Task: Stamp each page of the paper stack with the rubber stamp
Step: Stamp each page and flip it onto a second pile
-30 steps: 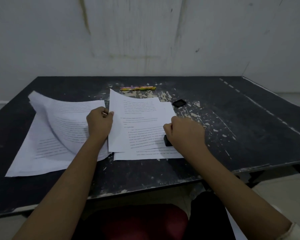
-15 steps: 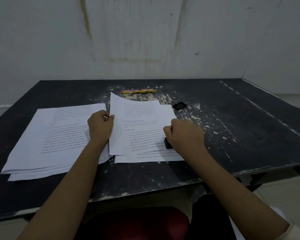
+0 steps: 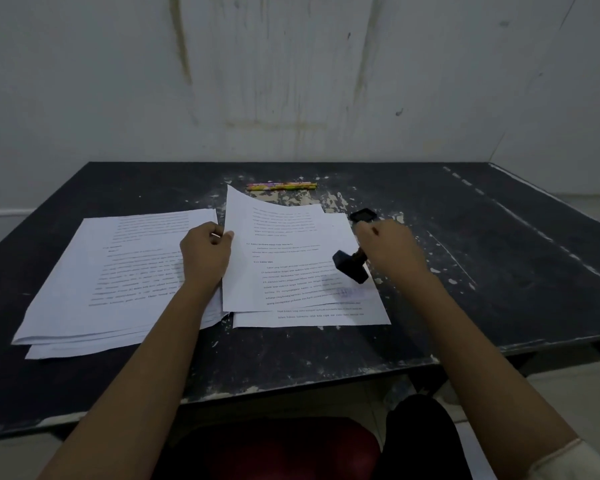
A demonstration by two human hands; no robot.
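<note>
Half a second ago the right hand was pressing the rubber stamp down on the page; now it is lifting the stamp clear of the paper, tilted, with its dark rectangular base facing down and to the left. A faint purple stamp mark is showing on the lower right of the top page, where the stamp was sitting. The left pile has stayed flat since then.

Two groups of paper are lying on the black, paint-flecked table: the left pile of pages, fanned at its near edge so that an exact count is not possible, and the stack on the right, where two sheets are visible, the top page and a lower sheet peeking out beneath it. One stamp is in use. One small black ink pad is sitting just beyond the right hand. Two colourful pencils are lying side by side near the far edge of the table.

The left hand is resting between the two paper groups, fingers curled and pinching the left edge of the top page. The right hand is closing around the stamp's handle, arm reaching forward over the table.
</note>
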